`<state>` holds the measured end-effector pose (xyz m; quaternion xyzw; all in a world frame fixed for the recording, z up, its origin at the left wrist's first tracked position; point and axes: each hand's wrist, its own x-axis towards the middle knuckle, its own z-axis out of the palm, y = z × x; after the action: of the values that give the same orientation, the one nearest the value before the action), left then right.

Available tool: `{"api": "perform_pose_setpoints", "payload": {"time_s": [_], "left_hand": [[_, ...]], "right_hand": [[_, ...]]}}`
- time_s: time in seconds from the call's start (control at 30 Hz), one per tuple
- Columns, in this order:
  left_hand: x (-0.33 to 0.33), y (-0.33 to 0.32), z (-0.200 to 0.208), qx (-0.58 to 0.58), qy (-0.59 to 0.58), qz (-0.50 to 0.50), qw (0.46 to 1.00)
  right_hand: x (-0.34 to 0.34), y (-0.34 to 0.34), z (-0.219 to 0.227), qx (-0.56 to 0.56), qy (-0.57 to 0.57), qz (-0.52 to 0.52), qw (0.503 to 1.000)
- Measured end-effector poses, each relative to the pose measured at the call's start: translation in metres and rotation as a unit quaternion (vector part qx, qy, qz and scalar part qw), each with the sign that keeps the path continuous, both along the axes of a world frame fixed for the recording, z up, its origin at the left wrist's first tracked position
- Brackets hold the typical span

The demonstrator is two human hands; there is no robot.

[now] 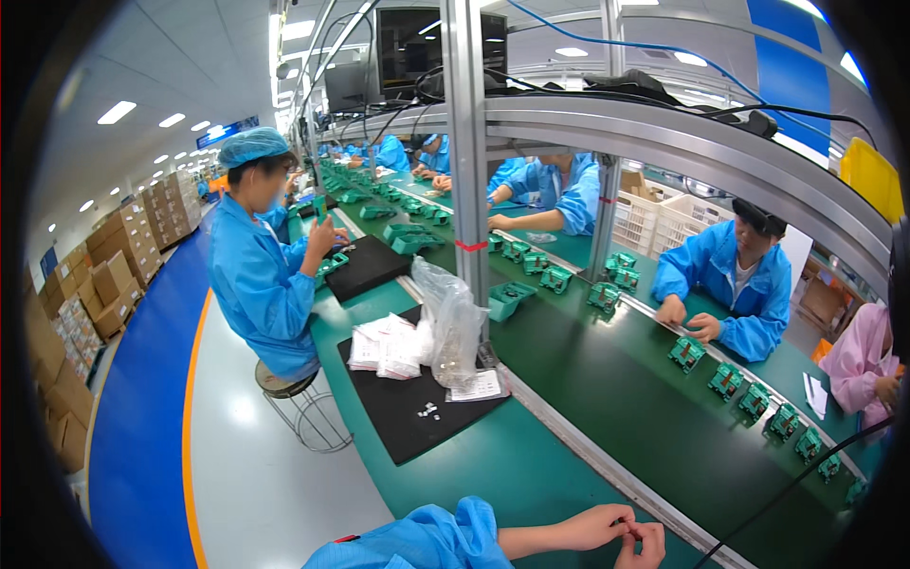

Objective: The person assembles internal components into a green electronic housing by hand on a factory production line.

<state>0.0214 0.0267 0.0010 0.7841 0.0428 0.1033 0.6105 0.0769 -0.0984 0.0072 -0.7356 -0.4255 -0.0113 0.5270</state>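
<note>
At the lower edge, my left hand (599, 527) reaches in from a blue sleeve, its fingers pinched together over the green bench (531, 488). My right hand (645, 548) meets it fingertip to fingertip, also closed and partly cut off by the frame. Whatever sits between the fingers is too small or hidden to make out. Ahead of my hands lies a black mat (389, 431) with several small white pieces (429, 411) on it. White printed packets (384, 346) and a crumpled clear plastic bag (450, 327) rest toward the mat's far side.
Beyond a metal rail (588, 450) runs a dark green conveyor (607, 379) carrying green housings (687, 354). A metal post (467, 190) rises beside the bag. Co-workers in blue sit opposite; another person (261, 256) works at the left near a stool (284, 381).
</note>
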Motion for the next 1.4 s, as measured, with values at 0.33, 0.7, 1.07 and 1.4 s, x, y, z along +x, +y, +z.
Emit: {"api": "perform_pose_setpoints", "payload": {"time_s": [0.33,0.7,1.07,1.4], "left_hand": [[0.000,0.016,-0.030,-0.357,0.097,-0.080,0.926],[-0.003,0.015,-0.013,-0.243,0.131,-0.048,0.960],[0.001,0.022,-0.031,-0.372,0.132,-0.111,0.912],[0.085,0.308,0.022,0.541,0.168,0.416,0.711]], "right_hand": [[0.010,0.004,-0.012,0.017,-0.108,0.040,0.993],[0.017,0.002,-0.012,0.000,-0.141,0.052,0.989],[0.016,0.003,-0.008,0.046,-0.188,0.036,0.980],[0.017,0.012,-0.021,0.031,-0.007,0.038,0.999]]}}
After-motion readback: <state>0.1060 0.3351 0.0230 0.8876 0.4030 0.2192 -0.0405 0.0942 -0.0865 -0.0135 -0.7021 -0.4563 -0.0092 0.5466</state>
